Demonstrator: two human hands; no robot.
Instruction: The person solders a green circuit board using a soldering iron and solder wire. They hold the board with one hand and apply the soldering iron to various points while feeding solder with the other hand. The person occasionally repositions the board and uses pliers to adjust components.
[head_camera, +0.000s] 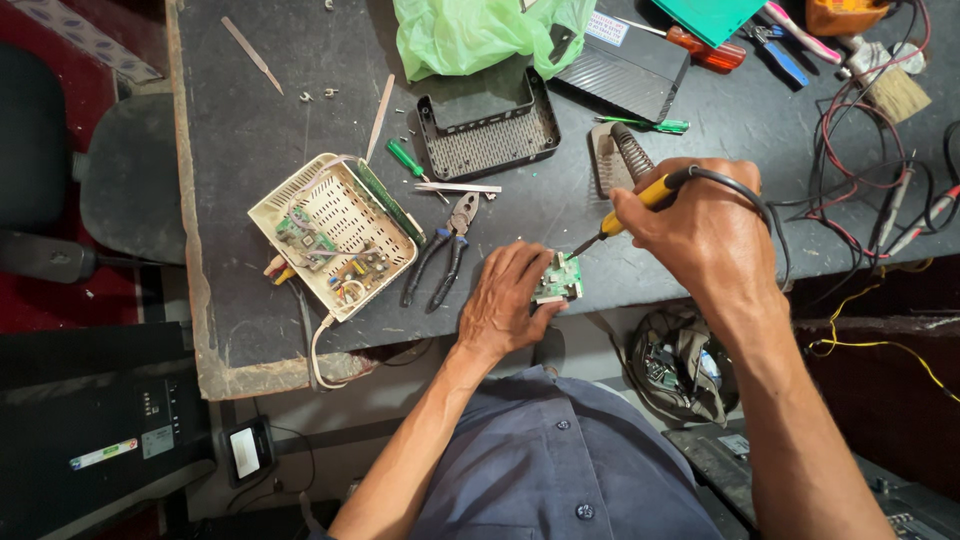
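Soldering underway | left hand (505, 305) pins small green circuit board (558, 278) at bench edge (230, 375) | right hand (700, 225) grips yellow-handled soldering iron (628, 210), tip at board | cream casing (335, 235) lies open, not reassembled

A dark, scuffed worktop (250, 130) fills the upper frame, carrying an open cream casing (335, 235), pliers (445, 250), a black tray (487, 125), a green bag (480, 35) and tangled wires (870, 150).

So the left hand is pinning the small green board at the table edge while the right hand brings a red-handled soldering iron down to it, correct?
Not quite: the head view shows the soldering iron has a yellow handle, not red. The rest holds: the left hand pins the small green board at the table edge, and the right hand brings the iron down to it.
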